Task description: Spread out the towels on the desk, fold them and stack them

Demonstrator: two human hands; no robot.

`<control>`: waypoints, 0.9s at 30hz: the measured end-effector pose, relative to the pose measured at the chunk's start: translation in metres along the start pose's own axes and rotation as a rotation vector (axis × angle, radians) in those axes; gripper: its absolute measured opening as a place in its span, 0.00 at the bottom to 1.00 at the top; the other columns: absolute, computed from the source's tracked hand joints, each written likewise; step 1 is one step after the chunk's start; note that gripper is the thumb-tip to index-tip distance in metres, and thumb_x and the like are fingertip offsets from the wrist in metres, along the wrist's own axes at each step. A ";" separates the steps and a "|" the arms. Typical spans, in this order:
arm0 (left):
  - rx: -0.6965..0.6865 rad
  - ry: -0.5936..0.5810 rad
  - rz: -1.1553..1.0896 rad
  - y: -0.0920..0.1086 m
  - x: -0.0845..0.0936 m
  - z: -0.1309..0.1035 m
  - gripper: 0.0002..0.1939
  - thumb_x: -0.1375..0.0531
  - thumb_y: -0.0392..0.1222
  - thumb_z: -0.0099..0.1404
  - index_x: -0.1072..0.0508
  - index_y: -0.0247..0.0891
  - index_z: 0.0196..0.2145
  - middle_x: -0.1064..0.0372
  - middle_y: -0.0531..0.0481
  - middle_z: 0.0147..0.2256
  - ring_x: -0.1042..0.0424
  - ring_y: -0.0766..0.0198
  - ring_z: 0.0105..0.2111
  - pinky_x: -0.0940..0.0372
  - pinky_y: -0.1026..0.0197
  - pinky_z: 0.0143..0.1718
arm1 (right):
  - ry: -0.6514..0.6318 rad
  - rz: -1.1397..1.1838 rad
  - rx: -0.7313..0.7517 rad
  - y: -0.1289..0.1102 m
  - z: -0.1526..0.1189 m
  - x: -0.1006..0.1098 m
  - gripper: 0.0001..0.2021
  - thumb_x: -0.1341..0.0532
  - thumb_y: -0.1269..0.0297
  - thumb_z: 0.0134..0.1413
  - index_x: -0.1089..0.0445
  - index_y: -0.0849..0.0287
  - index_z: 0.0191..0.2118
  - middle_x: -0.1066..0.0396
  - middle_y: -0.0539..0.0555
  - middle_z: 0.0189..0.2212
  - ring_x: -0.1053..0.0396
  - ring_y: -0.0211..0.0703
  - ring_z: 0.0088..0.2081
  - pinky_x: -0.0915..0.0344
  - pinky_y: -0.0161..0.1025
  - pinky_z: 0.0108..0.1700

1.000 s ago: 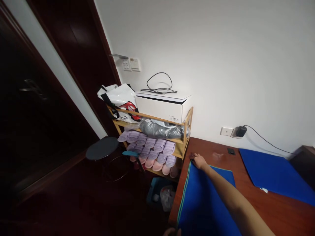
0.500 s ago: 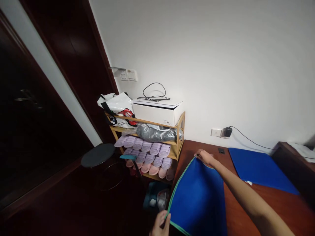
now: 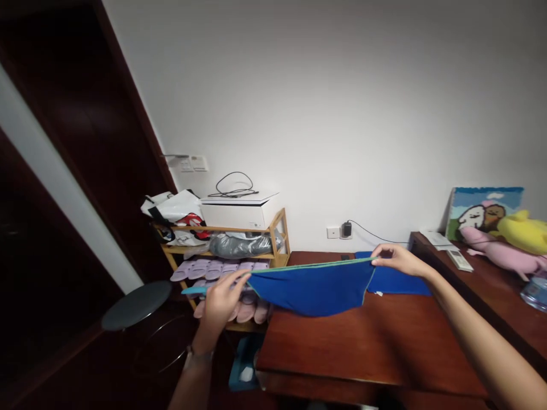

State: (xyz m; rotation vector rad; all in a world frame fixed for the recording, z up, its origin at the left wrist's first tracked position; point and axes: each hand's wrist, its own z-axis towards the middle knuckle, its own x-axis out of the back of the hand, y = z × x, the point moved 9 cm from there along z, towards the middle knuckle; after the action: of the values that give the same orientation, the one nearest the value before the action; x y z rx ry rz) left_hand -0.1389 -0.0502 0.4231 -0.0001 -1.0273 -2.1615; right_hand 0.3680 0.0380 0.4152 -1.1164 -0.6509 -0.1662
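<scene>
A blue cloth (image 3: pixel 314 289) with green edging hangs folded between my two hands, its top edge stretched nearly level above the brown table (image 3: pixel 342 347). My left hand (image 3: pixel 222 299) pinches its left corner, in front of the shoe rack. The right corner is pinched between thumb and fingers of my right hand (image 3: pixel 395 260). Behind that hand, a second blue cloth (image 3: pixel 399 283) lies flat on the table, partly hidden by the held cloth and my arm. A small white tag (image 3: pixel 379 293) shows at its front edge.
Left of the table stands a wooden rack (image 3: pixel 280 228) with several slippers (image 3: pixel 205 269) and a white box (image 3: pixel 235 213) on top. A black stool (image 3: pixel 137 304) is further left. Plush toys (image 3: pixel 504 250) sit on the raised surface at right. A plugged adapter (image 3: pixel 346 229) is on the wall.
My left hand has risen from low in the view, and the cloth now hangs level between both hands instead of slanting over the table. The view has turned right, showing the plush toys.
</scene>
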 end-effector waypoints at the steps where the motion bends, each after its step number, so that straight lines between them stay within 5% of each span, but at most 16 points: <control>1: -0.033 -0.024 0.008 0.016 -0.003 0.011 0.21 0.33 0.67 0.56 0.16 0.48 0.34 0.16 0.49 0.38 0.19 0.44 0.42 0.28 0.44 0.55 | 0.053 0.007 -0.008 -0.006 -0.012 0.012 0.23 0.28 0.38 0.47 0.21 0.55 0.34 0.20 0.53 0.33 0.26 0.46 0.37 0.29 0.43 0.43; 4: -0.101 -0.103 -0.007 0.052 -0.016 0.035 0.21 0.33 0.65 0.58 0.16 0.46 0.37 0.16 0.49 0.40 0.20 0.46 0.44 0.28 0.44 0.56 | 0.210 0.051 -0.017 -0.017 -0.041 0.043 0.25 0.28 0.36 0.45 0.21 0.56 0.35 0.21 0.54 0.33 0.26 0.47 0.37 0.29 0.43 0.43; 8: -0.076 -0.182 -0.129 0.065 -0.046 0.055 0.23 0.30 0.65 0.54 0.16 0.43 0.35 0.16 0.46 0.40 0.20 0.45 0.44 0.28 0.41 0.56 | 0.373 0.108 -0.022 -0.018 -0.069 0.065 0.28 0.29 0.33 0.45 0.22 0.57 0.35 0.21 0.55 0.35 0.26 0.47 0.38 0.29 0.43 0.44; 13: 0.076 -0.300 -0.279 0.048 -0.097 0.057 0.27 0.27 0.66 0.48 0.16 0.41 0.37 0.16 0.43 0.40 0.20 0.45 0.44 0.25 0.42 0.51 | 0.484 0.125 -0.052 -0.012 -0.094 0.075 0.29 0.29 0.33 0.44 0.21 0.56 0.36 0.20 0.55 0.36 0.26 0.48 0.39 0.29 0.43 0.43; 23: 0.209 -0.308 -0.639 0.024 -0.167 0.049 0.28 0.22 0.58 0.42 0.17 0.35 0.35 0.17 0.43 0.35 0.20 0.55 0.37 0.26 0.49 0.49 | 0.731 0.197 -0.140 0.053 -0.117 0.097 0.32 0.27 0.34 0.40 0.19 0.58 0.42 0.19 0.57 0.38 0.25 0.49 0.40 0.29 0.46 0.47; 27: 0.248 -0.317 -0.682 0.017 -0.188 0.050 0.31 0.21 0.60 0.39 0.17 0.33 0.35 0.17 0.41 0.34 0.20 0.56 0.36 0.26 0.48 0.49 | 0.816 0.208 -0.127 0.061 -0.123 0.100 0.31 0.27 0.35 0.42 0.19 0.58 0.43 0.18 0.57 0.41 0.25 0.50 0.42 0.29 0.48 0.50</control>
State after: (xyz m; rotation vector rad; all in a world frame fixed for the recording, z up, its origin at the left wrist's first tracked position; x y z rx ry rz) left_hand -0.0055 0.0913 0.4136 0.1475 -1.6586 -2.6727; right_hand 0.5247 -0.0224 0.3896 -1.1122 0.2046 -0.4563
